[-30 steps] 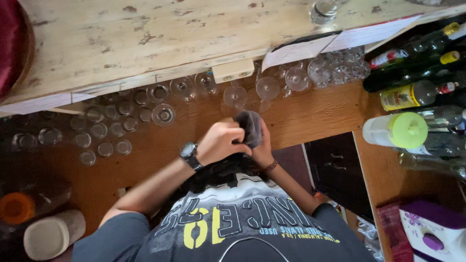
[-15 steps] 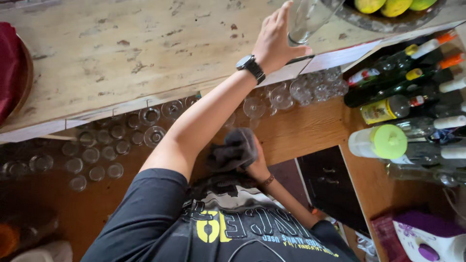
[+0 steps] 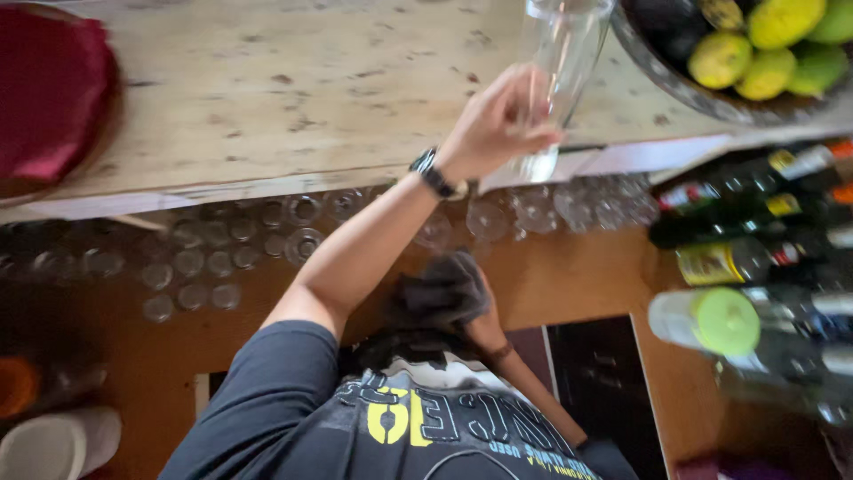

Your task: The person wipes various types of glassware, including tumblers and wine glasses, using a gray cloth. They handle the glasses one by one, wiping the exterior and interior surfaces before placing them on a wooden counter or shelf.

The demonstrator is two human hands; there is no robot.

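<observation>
Over the worn wooden surface (image 3: 267, 98) by a fruit bowl (image 3: 711, 93), I see my left hand (image 3: 493, 129) clamped on a tall glass (image 3: 560, 53), gripped low to stand it upright, while my right hand (image 3: 471, 311) bunches a dark cloth (image 3: 435, 293) below.

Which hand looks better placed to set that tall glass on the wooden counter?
Probably the left hand: it holds the tall glass over the counter, while the right hand clutches a dark cloth lower down.
</observation>
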